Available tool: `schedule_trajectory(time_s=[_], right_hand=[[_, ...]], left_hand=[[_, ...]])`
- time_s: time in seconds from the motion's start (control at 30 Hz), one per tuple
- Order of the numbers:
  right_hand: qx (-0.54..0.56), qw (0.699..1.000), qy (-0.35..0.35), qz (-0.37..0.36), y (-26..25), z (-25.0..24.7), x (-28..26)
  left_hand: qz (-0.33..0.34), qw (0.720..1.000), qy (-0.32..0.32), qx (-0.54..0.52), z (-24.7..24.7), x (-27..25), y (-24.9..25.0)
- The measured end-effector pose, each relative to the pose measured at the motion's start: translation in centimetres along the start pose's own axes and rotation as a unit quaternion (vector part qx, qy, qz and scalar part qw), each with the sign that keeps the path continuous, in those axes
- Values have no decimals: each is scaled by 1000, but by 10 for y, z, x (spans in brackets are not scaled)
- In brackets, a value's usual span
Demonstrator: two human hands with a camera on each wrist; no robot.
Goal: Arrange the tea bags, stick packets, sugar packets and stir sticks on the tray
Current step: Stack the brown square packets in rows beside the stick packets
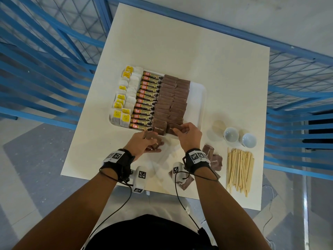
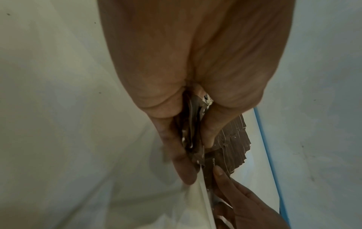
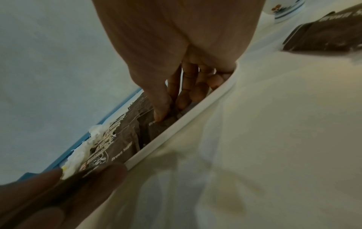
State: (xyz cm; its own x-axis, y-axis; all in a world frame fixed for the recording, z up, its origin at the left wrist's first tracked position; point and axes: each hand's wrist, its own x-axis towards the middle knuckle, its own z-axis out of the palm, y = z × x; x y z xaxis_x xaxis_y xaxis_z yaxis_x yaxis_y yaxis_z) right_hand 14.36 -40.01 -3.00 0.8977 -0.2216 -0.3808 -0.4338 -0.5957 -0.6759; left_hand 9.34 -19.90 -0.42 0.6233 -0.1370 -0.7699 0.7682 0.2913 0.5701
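Note:
A white tray holds a column of tea bags, a column of stick packets and two columns of brown sugar packets. My left hand holds a small stack of brown sugar packets just before the tray's near edge. My right hand pinches one brown sugar packet at the near end of the right sugar column; in the right wrist view thumb and fingers press it inside the tray rim. Stir sticks lie in a pile on the table, right.
Two white cups stand right of the tray. Loose brown sugar packets lie near my right wrist, more by the table's near edge. The tray's right strip is bare. Blue railings surround the white table.

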Motion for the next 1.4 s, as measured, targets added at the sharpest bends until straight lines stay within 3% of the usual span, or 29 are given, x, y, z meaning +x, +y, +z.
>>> schedule_trajectory(time_s=[0.27, 0.4, 0.47, 0.57, 0.7, 0.93, 1.13, 1.3, 1.4], right_hand=[[6, 1000, 25, -3, 0, -2, -2], [-2, 993, 83, -78, 0, -3, -10], [12, 994, 24, -101, -6, -4, -14], [3, 986, -124, -112, -15, -1, -18], [5, 979, -175, -105, -18, 2, -19], [34, 989, -123, -76, -13, 2, -24], [12, 983, -171, -66, -3, 3, -27], [21, 997, -68, -36, 3, -15, -15], [-5, 999, -41, -17, 6, -22, -10]], left_hand=[[6, 1000, -15, 26, 2, 0, 4], [18, 999, -9, 40, 3, 0, 9], [21, 999, -5, 37, 4, 2, 9], [29, 999, -6, 35, 6, 1, 10], [23, 999, -2, 33, 9, 1, 11], [46, 992, 59, 103, 12, 2, 11], [40, 993, 66, 92, 13, 3, 3], [20, 994, 68, 81, 10, 2, 0], [12, 996, 60, 72, 7, 0, -1]])
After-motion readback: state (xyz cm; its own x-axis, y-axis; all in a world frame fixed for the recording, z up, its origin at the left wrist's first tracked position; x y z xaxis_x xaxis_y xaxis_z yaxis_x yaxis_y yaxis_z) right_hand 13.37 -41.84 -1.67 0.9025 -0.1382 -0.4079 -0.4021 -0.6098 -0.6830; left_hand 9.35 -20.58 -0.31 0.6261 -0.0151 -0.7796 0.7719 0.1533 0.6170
